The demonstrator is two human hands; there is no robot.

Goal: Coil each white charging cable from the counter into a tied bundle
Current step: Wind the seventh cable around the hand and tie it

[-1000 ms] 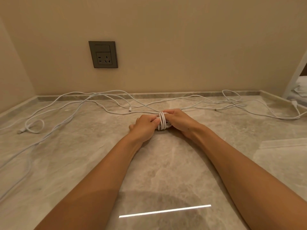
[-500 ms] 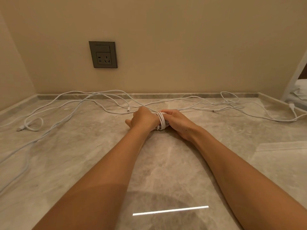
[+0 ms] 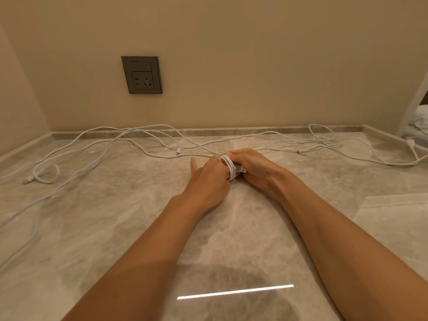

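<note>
Held a coiled bundle (image 3: 229, 169) between both hands, toward the back of the table (image 3: 231, 239) and slightly right of its middle. Clasped it from the near left with the left hand (image 3: 208, 181), fingers curled against the loops, one finger stuck out straight to the left. Closed the right hand (image 3: 257, 169) round it from the far right, fingers bent over the top. Saw a plug (image 3: 242, 169) poking out of the loops against the right palm. Could not tell whether the bundle touched the table or hung just over it.

Found loose cables (image 3: 139, 144) strewn behind the hands along the back edge, from the left side to the right, crossing one another and passing just beyond the fingertips. Noted a small loop (image 3: 45, 173) far left, well apart from the hands, and a connector (image 3: 411, 143) near the far right rim. Saw strands trailing down the left side toward the near edge.

Met a low upstand (image 3: 208, 131) at the back and left, with a socket (image 3: 141, 74) on the wall above, left of the hands. Had open stone on the near side of the hands, between and beside the forearms, crossed by a bright strip (image 3: 235, 291) of reflected light. Noticed a paler slab (image 3: 393, 212) on the right, near the right forearm.
</note>
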